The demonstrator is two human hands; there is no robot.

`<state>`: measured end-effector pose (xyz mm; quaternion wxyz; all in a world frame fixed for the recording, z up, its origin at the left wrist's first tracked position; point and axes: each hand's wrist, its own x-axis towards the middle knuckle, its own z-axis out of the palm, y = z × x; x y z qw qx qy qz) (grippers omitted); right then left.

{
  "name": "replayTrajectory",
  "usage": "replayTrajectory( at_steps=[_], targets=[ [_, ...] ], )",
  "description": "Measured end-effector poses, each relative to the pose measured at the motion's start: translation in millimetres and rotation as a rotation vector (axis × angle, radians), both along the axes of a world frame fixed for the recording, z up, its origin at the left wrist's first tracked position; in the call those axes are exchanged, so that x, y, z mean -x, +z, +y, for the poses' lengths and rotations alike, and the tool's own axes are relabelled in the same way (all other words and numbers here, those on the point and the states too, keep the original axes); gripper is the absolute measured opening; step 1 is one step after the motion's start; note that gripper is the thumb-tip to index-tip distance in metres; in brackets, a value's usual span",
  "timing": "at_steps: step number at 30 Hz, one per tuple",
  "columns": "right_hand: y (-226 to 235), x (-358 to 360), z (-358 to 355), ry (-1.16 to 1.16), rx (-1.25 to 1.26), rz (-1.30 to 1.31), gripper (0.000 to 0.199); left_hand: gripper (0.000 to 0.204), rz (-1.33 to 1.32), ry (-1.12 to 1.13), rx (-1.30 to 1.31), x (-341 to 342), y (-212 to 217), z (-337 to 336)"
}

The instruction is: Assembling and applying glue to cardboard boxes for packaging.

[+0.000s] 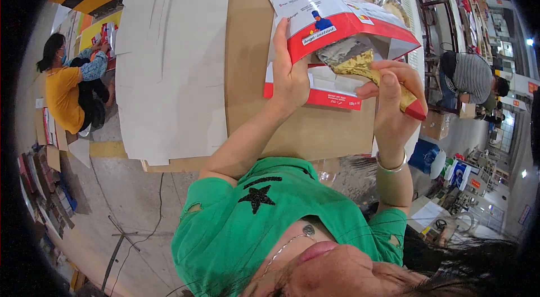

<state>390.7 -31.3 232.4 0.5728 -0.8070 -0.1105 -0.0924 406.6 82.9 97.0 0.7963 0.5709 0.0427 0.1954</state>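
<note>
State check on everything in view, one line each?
Red and white carton: open at one end, held up off the table.
Gold packet: partly inside the carton mouth.
Left hand: grip closed on the carton.
Right hand: grip closed on the gold packet.
Flat carton blanks: unfolded, lying on table.

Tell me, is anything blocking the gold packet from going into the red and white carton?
Nothing visible does. The right hand holds the gold packet at the open mouth of the red and white carton, which the left hand holds open.
</note>
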Motion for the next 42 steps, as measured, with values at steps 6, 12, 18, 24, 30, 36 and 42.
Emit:
replayTrajectory(
  at_steps=[6,12,18,24,30,36,42],
  targets=[
    [3.5,-3.3,0.3,0.029,0.083,0.003,0.01,0.057,0.01,-0.01,0.042,-0.8,0.1,-0.2],
    [1.3,-7.1,-2.1,0.047,0.145,-0.052,0.01,0.057,0.052,-0.04,0.044,-2.6,-1.1,-3.6],
    [26.9,-1.9,-24.8,-0.013,-0.005,0.049,0.01,0.053,0.018,0.021,-0.045,-3.5,-11.2,0.2],
    [63.1,16.9,-44.7,-0.054,0.029,0.039,0.025,0.057,0.076,-0.017,0.0,-5.9,-7.6,5.0],
    [78.0,5.4,-65.1,0.451,0.446,0.005,0.031,0.059,0.024,0.011,-0.1,-5.0,-7.4,3.0],
    [57.7,-0.1,-32.7,0.234,0.468,-0.026,0.016,0.059,0.044,-0.08,0.088,-4.2,-1.4,-2.6],
    [21.1,-7.9,-13.3,0.075,0.36,-0.025,0.005,0.061,-0.002,-0.034,0.012,-6.0,-9.7,-0.9]
  ],
)
